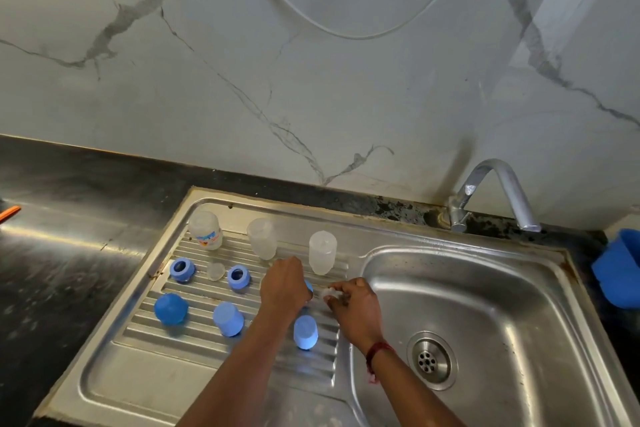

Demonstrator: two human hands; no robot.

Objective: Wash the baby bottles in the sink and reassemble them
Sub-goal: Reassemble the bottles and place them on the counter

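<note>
At the centre of the frame, over the ribbed drainboard [194, 334], a blue ring [308, 286] is gripped by the left hand [284, 286], and a clear teat [329, 293] is pinched by the right hand [355, 303]. Three clear bottles [322, 251] are stood just above, and blue caps [228, 318] are set lower left.

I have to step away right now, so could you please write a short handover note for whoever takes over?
Left hand grips a blue ring; right hand pinches a clear teat beside it, over the drainboard.
Three clear bottles stand along the drainboard's far side; two more rings, a loose teat and three blue caps lie nearer.
Washing looks done; no bottle is reassembled.
To do: fit teats into rings, screw onto bottles, cap them.
</note>
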